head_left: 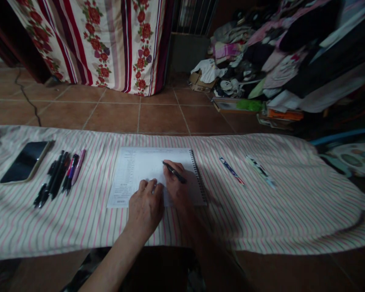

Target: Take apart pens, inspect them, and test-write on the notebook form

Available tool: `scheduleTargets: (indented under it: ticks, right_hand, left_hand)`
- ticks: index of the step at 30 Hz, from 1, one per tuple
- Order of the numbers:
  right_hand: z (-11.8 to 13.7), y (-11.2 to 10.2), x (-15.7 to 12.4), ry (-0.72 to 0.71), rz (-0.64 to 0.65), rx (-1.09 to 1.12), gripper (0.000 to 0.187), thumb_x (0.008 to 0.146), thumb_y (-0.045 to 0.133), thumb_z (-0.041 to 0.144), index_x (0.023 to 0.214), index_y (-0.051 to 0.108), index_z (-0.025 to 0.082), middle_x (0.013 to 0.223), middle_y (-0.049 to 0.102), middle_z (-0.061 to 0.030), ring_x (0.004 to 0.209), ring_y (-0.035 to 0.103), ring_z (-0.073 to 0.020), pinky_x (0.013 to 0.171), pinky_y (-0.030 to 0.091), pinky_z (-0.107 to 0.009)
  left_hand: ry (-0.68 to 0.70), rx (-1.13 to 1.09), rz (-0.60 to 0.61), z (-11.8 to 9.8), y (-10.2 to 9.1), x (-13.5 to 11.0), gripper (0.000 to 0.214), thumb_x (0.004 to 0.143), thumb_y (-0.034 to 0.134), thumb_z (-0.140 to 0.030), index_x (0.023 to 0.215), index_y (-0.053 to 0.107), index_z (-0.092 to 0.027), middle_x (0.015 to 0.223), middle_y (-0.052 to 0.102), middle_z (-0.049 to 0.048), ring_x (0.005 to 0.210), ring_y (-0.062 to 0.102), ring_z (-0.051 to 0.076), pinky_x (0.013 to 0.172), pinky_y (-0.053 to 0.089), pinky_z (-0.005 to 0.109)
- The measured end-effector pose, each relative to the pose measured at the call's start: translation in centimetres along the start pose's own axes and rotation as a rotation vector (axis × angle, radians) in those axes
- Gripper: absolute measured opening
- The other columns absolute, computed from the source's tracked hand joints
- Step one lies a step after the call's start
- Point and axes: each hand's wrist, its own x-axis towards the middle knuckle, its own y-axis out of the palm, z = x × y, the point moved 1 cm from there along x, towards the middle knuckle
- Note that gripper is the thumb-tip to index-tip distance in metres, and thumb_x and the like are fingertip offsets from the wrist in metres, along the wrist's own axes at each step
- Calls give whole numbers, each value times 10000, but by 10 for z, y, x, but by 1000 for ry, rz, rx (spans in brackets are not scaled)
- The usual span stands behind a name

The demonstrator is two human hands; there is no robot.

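A spiral notebook (146,166) lies with a pale page up, its coil along the right side and printed text down the left. My right hand (176,180) is closed around a black pen (174,172), whose upper-left end is over the page. Whether that end touches the paper I cannot tell. Curled on the lower part of the page, my left hand (147,202) presses beside the right one; its fingertips are mostly tucked out of sight and nothing shows in it.
Striped cloth (94,219) covers the table. To the left lie a phone (26,161) and several pens (59,176). Right of the notebook are a dark patterned pen (232,172) and a pale one (261,172). Beyond the table hangs a floral curtain (115,44), with piled clothes (231,48) beside it.
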Motion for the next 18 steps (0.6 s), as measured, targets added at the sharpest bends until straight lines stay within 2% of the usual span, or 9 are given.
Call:
scheduleTargets:
  ticks: [2,11,16,18]
  right_hand:
    - [0,-1,0,7,-49,43,267,851,469,342,930,653,167,892,664,-98,815,634,-174,742,515,-291]
    - [8,-15,3,134,-10,114,318,856,471,395,1001,635,164,955,657,-102,707,609,-158,670,505,-300]
    - [5,-23,7,217,22,192,348,831,498,455,960,631,160,681,639,-33,590,595,-139,586,490,-263]
    - [3,-26,7,276,46,239,370,818,504,491,932,626,161,649,632,-21,555,591,-132,551,486,-250]
  left_hand:
    - [5,5,-7,0,0,0,213,832,464,-142,979,600,-215,1068,602,56,935,486,228,685,500,326]
    - [-2,22,3,-1,-2,1,223,818,481,-133,981,608,-218,1079,610,60,939,488,231,688,491,321]
    - [-22,33,-9,-4,-4,3,228,847,457,-167,986,626,-228,1054,628,53,914,499,231,656,481,315]
    - [-27,38,-19,-5,-4,4,226,859,443,-179,966,636,-230,1034,637,50,891,506,225,654,476,316]
